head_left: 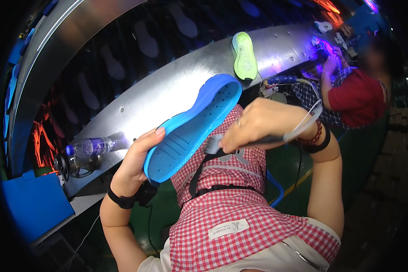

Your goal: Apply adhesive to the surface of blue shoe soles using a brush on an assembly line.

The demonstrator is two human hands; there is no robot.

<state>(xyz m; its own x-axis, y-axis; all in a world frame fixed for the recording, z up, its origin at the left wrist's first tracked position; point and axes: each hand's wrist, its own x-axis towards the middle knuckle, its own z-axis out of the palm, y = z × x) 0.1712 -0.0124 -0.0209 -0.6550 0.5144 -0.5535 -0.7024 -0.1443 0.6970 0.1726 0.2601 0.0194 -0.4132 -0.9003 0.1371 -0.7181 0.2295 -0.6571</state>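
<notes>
A blue shoe sole [186, 136] is held tilted in front of me, its hollow inner side with small holes and ridges facing me. My left hand [143, 149] grips its lower left edge, thumb over the rim. To the right of the sole, my right hand [260, 124] is closed round a brush [214, 144] with greyish bristles; a pale tube or cord runs back from it past my wrist. The bristles are close to the sole's right edge, and I cannot tell whether they touch it. Some motion blur lies on the right hand.
Beyond the sole, a yellow-green shoe sole [245, 56] lies on the curved metal bench [136, 102]. Several pale soles sit on the dark conveyor [145, 38] behind. A plastic bottle [93, 147] lies at the left, near a blue box [36, 206]. A co-worker in a red shirt [358, 97] works at the right.
</notes>
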